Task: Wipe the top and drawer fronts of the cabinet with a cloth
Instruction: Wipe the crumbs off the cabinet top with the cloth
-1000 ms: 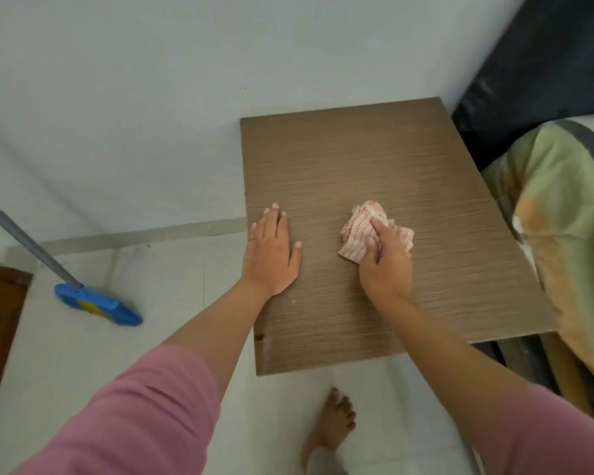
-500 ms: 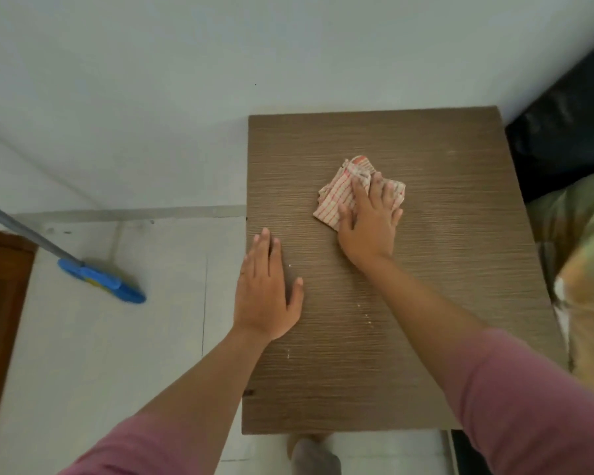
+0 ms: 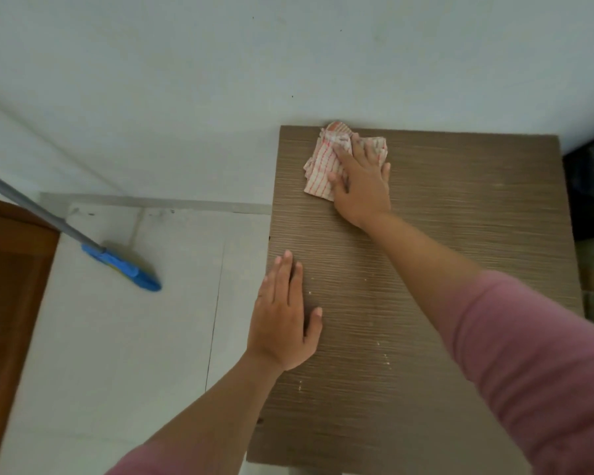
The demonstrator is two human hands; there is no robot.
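Nearest the camera, pink sleeves (image 3: pixel 542 354) are seen on both forearms. The left hand (image 3: pixel 283 320) is laid flat, fingers straight and released, on the near-left part of the cabinet top (image 3: pixel 460 207), its outer edge reaching past the left border; nothing is grasped by it. Pale specks (image 3: pixel 386 359) are noted on the wood-grain surface between the two arms. Further off, the right hand (image 3: pixel 362 181) is pressed palm-down with extended fingers upon the red-striped cloth (image 3: pixel 319 169), which lies crumpled at the far-left corner, touching the wall edge.

It is judged that the top is only partly wiped. The step would be best done with even downward pressure, strokes overlapped along the grain, and the specks drawn toward one edge rather than scattered; the cloth should be kept spread, not bunched.

The drawer fronts are hidden entirely below the top. The near edge is cut off by the frame. A blue broom head (image 3: pixel 124 267) is seen on the tiled floor, its handle cut off at the left edge
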